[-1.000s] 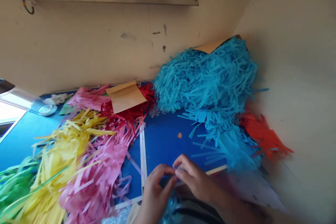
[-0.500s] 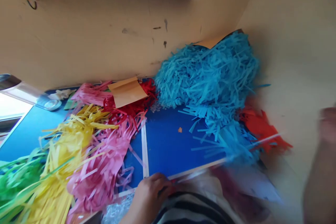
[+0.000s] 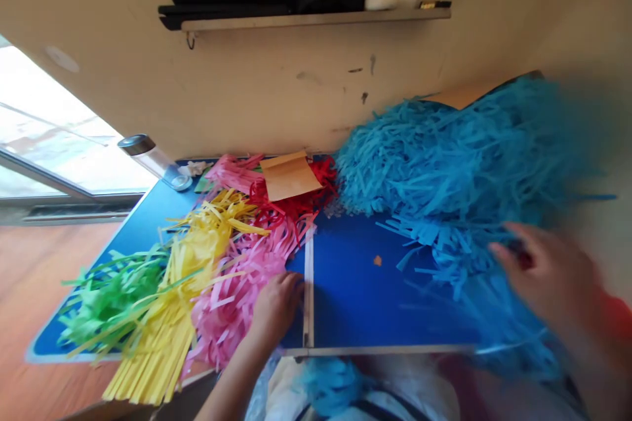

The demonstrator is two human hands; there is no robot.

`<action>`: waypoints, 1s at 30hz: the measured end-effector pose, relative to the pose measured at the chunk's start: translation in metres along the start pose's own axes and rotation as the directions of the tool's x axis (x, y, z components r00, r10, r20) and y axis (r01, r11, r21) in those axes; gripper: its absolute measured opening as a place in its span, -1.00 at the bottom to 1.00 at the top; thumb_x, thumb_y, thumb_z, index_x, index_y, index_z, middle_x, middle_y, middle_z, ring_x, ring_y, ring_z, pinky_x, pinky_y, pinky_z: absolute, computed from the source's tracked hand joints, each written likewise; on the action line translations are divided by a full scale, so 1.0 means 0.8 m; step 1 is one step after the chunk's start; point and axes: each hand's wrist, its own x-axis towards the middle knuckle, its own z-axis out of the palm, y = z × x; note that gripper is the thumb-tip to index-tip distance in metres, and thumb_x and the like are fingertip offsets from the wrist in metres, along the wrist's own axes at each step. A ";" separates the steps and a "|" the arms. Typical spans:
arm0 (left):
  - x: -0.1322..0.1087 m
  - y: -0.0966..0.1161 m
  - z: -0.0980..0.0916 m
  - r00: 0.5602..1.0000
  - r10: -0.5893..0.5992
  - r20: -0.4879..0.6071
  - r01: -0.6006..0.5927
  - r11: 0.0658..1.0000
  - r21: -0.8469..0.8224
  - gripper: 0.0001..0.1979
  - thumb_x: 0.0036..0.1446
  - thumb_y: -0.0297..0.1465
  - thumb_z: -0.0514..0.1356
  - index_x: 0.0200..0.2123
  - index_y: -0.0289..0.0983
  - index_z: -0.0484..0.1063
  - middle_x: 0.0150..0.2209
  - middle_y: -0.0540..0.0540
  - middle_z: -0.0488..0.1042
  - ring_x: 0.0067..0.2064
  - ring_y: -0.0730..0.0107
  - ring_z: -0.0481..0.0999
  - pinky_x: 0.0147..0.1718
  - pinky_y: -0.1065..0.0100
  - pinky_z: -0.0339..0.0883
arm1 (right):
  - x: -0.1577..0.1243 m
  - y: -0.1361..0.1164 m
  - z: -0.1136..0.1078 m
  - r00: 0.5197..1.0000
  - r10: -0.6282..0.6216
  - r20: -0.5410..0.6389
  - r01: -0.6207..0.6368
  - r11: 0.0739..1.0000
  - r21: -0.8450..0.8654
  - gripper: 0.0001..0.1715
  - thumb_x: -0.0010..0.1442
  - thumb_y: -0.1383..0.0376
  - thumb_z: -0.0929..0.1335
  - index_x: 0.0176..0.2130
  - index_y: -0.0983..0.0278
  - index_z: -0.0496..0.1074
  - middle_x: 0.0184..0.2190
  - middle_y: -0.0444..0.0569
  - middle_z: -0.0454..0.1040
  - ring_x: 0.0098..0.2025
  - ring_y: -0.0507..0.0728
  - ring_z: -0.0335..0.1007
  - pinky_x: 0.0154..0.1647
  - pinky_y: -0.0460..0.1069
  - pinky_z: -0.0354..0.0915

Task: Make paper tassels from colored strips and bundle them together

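Note:
My left hand (image 3: 275, 306) rests knuckles-up on the blue table (image 3: 355, 289), fingertips at the edge of the pink paper strips (image 3: 237, 289) and beside a white dividing strip (image 3: 309, 289). Nothing shows in its fingers. My right hand (image 3: 543, 276) is smeared by motion and reaches over the big heap of blue shredded paper (image 3: 444, 164) at the right. A small dark spot sits by its fingertips, but I cannot make out what it is. Blue shreds (image 3: 326, 385) also lie in my lap.
Yellow strips (image 3: 187, 276), green strips (image 3: 108, 296) and red strips (image 3: 291, 207) lie left of centre, with a brown folded paper (image 3: 289, 176) on top. A clear bottle (image 3: 151, 159) lies by the window. A wall shelf (image 3: 316, 16) hangs above. Wooden floor (image 3: 29, 302) is at left.
The view swung left and up. My left hand slid left to the pink strips. My right hand came in from the far right onto the blue heap.

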 end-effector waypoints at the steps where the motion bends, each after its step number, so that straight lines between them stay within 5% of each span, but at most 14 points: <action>1: 0.006 -0.019 -0.009 0.999 -0.028 -0.027 0.029 0.999 0.032 -0.69 0.26 -0.41 0.03 -0.06 -0.23 0.53 -0.05 -0.27 0.57 -0.03 0.09 0.56 -0.03 0.05 0.44 | -0.010 -0.022 0.030 0.993 -0.120 -0.020 0.120 0.993 -0.014 -0.60 0.31 -0.02 0.28 -0.09 0.18 0.50 -0.11 0.25 0.51 -0.02 0.40 0.43 -0.06 0.29 0.29; 4: 0.011 -0.059 -0.028 0.995 -0.067 -0.069 0.074 0.991 0.108 -0.60 0.23 -0.52 -0.02 0.04 -0.31 0.47 0.12 -0.33 0.46 0.14 0.01 0.45 0.09 -0.06 0.36 | -0.037 -0.106 0.115 0.918 -0.321 0.230 0.287 0.943 0.171 -0.71 0.34 0.14 0.29 -0.08 0.18 0.53 -0.10 0.09 0.56 -0.04 0.29 0.45 0.00 0.24 0.28; 7: 0.010 -0.080 -0.048 0.998 -0.031 -0.057 0.042 0.979 0.197 -0.49 0.17 -0.63 -0.07 0.12 -0.27 0.42 0.18 -0.26 0.41 0.20 0.10 0.41 0.14 0.04 0.35 | -0.043 -0.188 0.176 0.757 -0.456 0.468 0.294 0.878 0.379 -0.76 0.29 0.23 0.34 -0.08 0.21 0.54 -0.05 0.08 0.55 0.02 0.25 0.41 0.06 0.19 0.25; 10: 0.019 -0.099 -0.073 1.000 -0.001 -0.026 0.009 0.945 0.326 -0.45 0.14 -0.65 -0.03 0.15 -0.22 0.40 0.22 -0.22 0.38 0.23 0.12 0.37 0.16 0.06 0.32 | -0.028 -0.249 0.224 0.615 -0.579 0.536 0.326 0.805 0.496 -0.74 0.27 0.32 0.35 -0.05 0.28 0.52 0.00 0.09 0.53 0.06 0.26 0.37 0.06 0.16 0.25; 12: 0.028 -0.114 -0.088 0.999 -0.025 -0.040 0.038 0.926 0.374 -0.51 0.15 -0.61 0.02 0.10 -0.23 0.44 0.22 -0.23 0.38 0.23 0.08 0.37 0.16 0.04 0.33 | -0.016 -0.277 0.255 0.568 -0.609 0.554 0.316 0.783 0.537 -0.72 0.28 0.37 0.33 -0.02 0.31 0.51 0.04 0.10 0.50 0.09 0.26 0.35 0.09 0.15 0.23; 16: 0.034 -0.145 -0.106 0.990 -0.091 -0.111 0.129 0.907 0.401 -0.66 0.22 -0.49 0.04 -0.03 -0.24 0.52 0.13 -0.26 0.45 0.13 0.02 0.45 0.07 0.01 0.39 | -0.002 -0.312 0.304 0.557 -0.554 0.619 0.196 0.812 0.550 -0.74 0.20 0.42 0.37 -0.09 0.29 0.55 0.04 0.10 0.51 0.09 0.24 0.35 0.12 0.10 0.20; 20: 0.023 -0.154 -0.113 0.981 -0.123 -0.150 0.174 0.898 0.404 -0.70 0.21 -0.46 0.07 -0.07 -0.20 0.53 0.10 -0.23 0.47 0.11 0.01 0.45 0.07 0.00 0.37 | -0.004 -0.332 0.323 0.627 -0.376 0.682 0.008 0.879 0.477 -0.66 0.24 0.30 0.35 0.01 0.29 0.50 -0.10 0.10 0.59 -0.06 0.22 0.47 -0.09 0.03 0.28; 22: 0.012 -0.141 -0.116 0.975 -0.127 -0.181 0.192 0.895 0.404 -0.68 0.17 -0.48 0.08 -0.04 -0.23 0.50 0.14 -0.27 0.42 0.16 -0.04 0.39 0.10 -0.05 0.32 | -0.004 -0.340 0.328 0.651 -0.248 0.718 -0.125 0.897 0.423 -0.64 0.22 0.20 0.37 -0.04 0.32 0.52 -0.23 0.09 0.61 -0.20 0.22 0.50 -0.28 -0.01 0.27; 25: -0.013 -0.101 -0.113 0.934 -0.078 -0.349 0.211 0.908 0.361 -0.64 0.13 -0.49 0.11 0.01 -0.25 0.44 0.19 -0.32 0.33 0.22 -0.09 0.29 0.14 -0.08 0.25 | 0.000 -0.350 0.335 0.630 -0.166 0.759 -0.280 0.862 0.421 -0.85 0.07 0.24 0.45 -0.41 0.30 0.56 -0.47 -0.02 0.58 -0.40 0.14 0.45 -0.44 -0.07 0.17; 28: -0.040 -0.058 -0.087 0.852 -0.004 -0.523 0.138 0.967 0.216 -0.85 0.17 -0.40 0.15 -0.17 -0.21 0.41 -0.13 -0.19 0.46 -0.06 0.14 0.47 -0.09 0.16 0.39 | 0.007 -0.358 0.340 0.597 -0.148 0.789 -0.439 0.763 0.475 -0.73 0.11 0.32 0.38 -0.59 0.30 0.46 -0.63 -0.13 0.47 -0.57 0.01 0.28 -0.52 -0.11 0.10; 30: -0.052 -0.040 -0.061 0.842 0.000 -0.539 0.170 0.949 0.264 -0.84 0.17 -0.29 0.20 -0.23 -0.24 0.40 -0.22 -0.18 0.45 -0.14 0.12 0.46 -0.14 0.15 0.36 | 0.010 -0.364 0.340 0.584 -0.130 0.802 -0.538 0.678 0.502 -0.70 0.14 0.30 0.35 -0.59 0.31 0.43 -0.66 -0.17 0.41 -0.62 -0.03 0.18 -0.56 -0.12 0.07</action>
